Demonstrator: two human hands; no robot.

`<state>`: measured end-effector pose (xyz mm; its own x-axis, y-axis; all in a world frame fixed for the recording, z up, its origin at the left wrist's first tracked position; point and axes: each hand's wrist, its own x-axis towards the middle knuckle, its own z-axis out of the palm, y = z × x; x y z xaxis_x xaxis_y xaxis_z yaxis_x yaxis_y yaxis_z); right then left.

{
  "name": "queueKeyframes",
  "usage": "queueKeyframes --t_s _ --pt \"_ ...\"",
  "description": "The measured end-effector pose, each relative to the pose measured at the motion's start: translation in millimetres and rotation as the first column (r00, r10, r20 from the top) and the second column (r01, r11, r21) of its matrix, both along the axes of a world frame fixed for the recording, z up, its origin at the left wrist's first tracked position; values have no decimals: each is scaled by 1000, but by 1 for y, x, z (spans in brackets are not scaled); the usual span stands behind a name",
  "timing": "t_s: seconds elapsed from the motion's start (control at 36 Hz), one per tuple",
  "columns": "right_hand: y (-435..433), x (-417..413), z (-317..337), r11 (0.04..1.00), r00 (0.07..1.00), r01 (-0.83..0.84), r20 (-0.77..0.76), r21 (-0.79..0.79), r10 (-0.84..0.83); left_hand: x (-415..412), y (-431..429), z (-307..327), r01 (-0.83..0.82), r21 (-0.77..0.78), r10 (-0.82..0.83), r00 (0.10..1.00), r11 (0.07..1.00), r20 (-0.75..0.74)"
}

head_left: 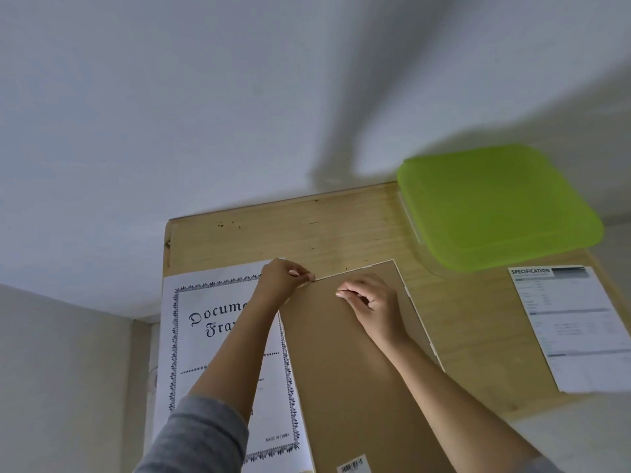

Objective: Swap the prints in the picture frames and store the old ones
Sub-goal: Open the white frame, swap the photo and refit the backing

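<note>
A picture frame lies face down in the middle of the wooden table (307,233), showing its brown backing board (345,363) with a thin white rim. My left hand (283,278) pinches the frame's far left corner with curled fingers. My right hand (367,298) rests on the backing near the far edge, its fingers curled with the tips pressing at the board. A white "Document Frame" print (208,336) with a dark ornate border lies flat to the left of the frame, partly under my left forearm.
A lime green plastic box lid (495,206) sits on a clear container at the table's far right. A printed "Specification" sheet (573,326) lies near the right edge. White walls stand close behind and to the left of the table.
</note>
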<state>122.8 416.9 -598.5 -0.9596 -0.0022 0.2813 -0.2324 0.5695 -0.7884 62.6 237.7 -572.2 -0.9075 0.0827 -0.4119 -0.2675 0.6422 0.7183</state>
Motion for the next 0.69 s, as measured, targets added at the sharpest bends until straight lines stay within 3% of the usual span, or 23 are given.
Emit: queueKeyframes --t_s 0.25,0.47,0.69 --pt "0 -2 2 1000 1000 -5 11 -14 5 -8 -3 11 35 39 -39 994 999 106" --pt "4 -3 0 999 999 10 42 -39 -8 -2 -29 23 100 -62 -92 988 993 121" --pt "4 -4 -2 1000 999 7 45 -22 -6 8 -40 18 -27 -11 28 997 1000 77"
